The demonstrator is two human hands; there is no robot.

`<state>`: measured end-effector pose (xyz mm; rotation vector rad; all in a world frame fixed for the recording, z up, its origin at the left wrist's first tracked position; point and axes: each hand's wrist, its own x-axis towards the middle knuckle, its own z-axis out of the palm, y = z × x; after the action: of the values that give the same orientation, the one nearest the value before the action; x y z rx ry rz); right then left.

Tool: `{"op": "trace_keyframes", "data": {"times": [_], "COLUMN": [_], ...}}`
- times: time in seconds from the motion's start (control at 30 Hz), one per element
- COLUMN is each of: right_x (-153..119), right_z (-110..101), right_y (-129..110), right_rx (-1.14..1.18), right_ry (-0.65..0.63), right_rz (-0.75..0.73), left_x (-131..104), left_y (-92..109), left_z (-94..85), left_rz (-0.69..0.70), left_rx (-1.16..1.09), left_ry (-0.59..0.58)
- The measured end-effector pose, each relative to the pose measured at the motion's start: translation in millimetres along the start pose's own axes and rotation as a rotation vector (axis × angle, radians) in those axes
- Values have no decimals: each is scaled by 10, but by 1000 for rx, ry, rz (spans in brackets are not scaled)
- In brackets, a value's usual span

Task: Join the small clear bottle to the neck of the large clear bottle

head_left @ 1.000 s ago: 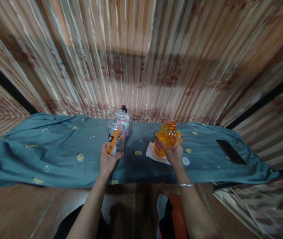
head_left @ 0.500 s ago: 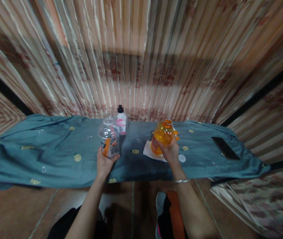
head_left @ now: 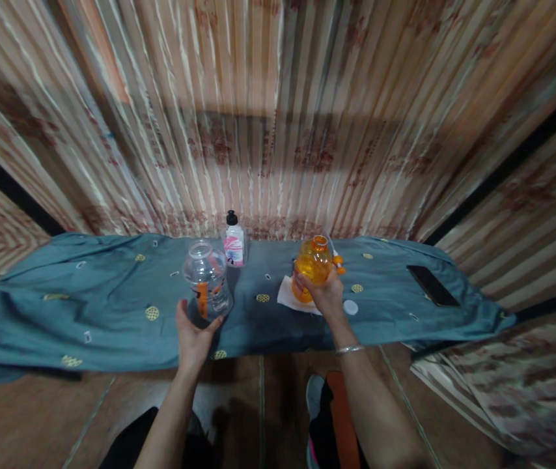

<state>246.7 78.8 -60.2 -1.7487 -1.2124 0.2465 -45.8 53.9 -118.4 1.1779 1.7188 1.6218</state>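
Note:
A clear, wide-mouthed plastic bottle (head_left: 214, 286) with an orange and dark label stands upright at the left of centre. My left hand (head_left: 194, 335) is just in front of its base, thumb and fingers spread apart. Fingers of my right hand (head_left: 327, 293) are wrapped round an orange see-through bottle (head_left: 313, 264), its mouth uncapped. That bottle is over a folded white cloth or tissue (head_left: 288, 294). By my right wrist lies a round white cap (head_left: 351, 307).
Behind the clear bottle stands a pink-labelled bottle (head_left: 234, 249) with a black cap. Small orange-and-white parts (head_left: 338, 262) lie beyond my right hand. A dark phone (head_left: 433, 284) rests farther right on the teal cloth (head_left: 122, 286). Striped curtains (head_left: 258, 150) hang behind.
My left hand has loosened from the clear bottle, its fingers now spread and drawn slightly back. My right hand keeps its grip on the orange bottle. The view has shifted a little.

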Motion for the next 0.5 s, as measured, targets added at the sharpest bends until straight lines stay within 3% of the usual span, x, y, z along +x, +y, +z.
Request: {"op": "trace_keyframes", "data": {"times": [0.13,0.23,0.33,0.5], "right_x": [7,17,30,85], "right_z": [-12,-28,-51,-76], "right_y": [7,4,-10,-5], "right_rx": [66,123,158,456], "right_ry": [-10,-36,-74,-201], "right_rz": [-23,-25,-32,-22], "left_x": [-246,-427,-566,-574], "left_y": [45,153,322,550], "left_z": [-273,-320,-173,319], "left_rz": [-54,-66,-50,2], "left_rx": [-25,-64,-113,-195], "left_ry": [-55,-180,-310,-501]}}
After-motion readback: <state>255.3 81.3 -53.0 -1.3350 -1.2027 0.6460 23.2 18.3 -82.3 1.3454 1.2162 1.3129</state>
